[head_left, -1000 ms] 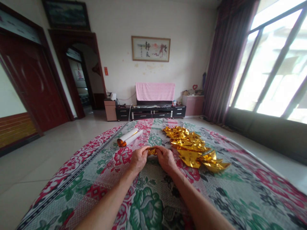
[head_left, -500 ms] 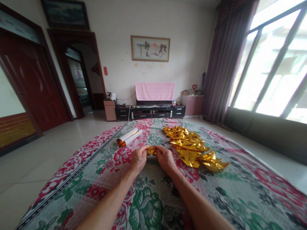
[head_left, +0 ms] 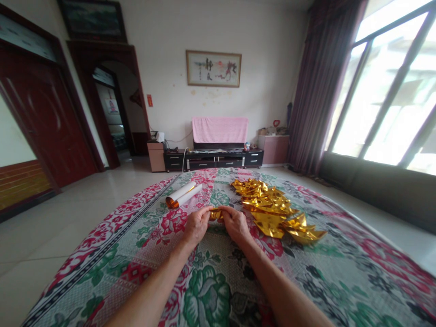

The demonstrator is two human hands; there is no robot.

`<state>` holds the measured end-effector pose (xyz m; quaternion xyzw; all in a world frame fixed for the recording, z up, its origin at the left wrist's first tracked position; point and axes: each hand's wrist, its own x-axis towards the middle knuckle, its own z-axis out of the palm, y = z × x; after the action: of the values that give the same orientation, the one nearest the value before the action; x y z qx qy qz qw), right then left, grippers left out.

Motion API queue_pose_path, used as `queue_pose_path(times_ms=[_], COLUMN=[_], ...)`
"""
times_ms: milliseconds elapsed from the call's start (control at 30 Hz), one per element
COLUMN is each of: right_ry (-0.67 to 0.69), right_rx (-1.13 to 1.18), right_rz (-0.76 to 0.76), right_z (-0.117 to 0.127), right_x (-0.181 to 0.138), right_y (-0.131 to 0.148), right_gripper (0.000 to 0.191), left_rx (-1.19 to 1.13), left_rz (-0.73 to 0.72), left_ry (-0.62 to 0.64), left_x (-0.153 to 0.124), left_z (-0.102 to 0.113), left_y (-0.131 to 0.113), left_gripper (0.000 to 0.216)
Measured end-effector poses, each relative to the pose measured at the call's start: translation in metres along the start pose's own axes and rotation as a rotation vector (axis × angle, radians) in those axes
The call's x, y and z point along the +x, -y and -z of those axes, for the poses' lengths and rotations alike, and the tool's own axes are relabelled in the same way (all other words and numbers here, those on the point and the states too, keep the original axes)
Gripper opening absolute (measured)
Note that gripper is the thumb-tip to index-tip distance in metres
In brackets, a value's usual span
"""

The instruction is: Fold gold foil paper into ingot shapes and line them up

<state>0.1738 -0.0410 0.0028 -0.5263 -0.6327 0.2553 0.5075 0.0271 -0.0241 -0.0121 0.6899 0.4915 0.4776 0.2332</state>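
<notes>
My left hand (head_left: 196, 225) and my right hand (head_left: 236, 224) meet at the middle of a flowered cloth (head_left: 218, 277). Both pinch a small piece of gold foil paper (head_left: 215, 214) between their fingertips, and most of the piece is hidden by the fingers. To the right of my right hand lies a long pile of folded gold foil pieces (head_left: 272, 210). A white roll with a gold inside (head_left: 182, 195) lies beyond my left hand.
The cloth covers a wide surface over a pale tiled floor (head_left: 51, 236). A dark low cabinet (head_left: 214, 159) with a pink cloth stands at the far wall. A dark sofa back (head_left: 381, 190) runs under the window at right.
Both hands have stayed together on the gold foil piece, with only small finger shifts. Nothing else has moved.
</notes>
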Motion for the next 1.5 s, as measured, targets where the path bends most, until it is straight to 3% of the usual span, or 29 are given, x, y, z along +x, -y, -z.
queue_pose_path(times_ms=[1500], right_ry=[-0.017], right_rx=[-0.116], right_rz=[0.141], right_z=[0.0025], right_x=[-0.0026], right_y=[0.0017], right_gripper=[0.035], left_rx=[0.01], left_rz=[0.079], left_ry=[0.009], left_x=[0.0003], left_z=[0.0002], left_y=[-0.0028], left_gripper=[0.03])
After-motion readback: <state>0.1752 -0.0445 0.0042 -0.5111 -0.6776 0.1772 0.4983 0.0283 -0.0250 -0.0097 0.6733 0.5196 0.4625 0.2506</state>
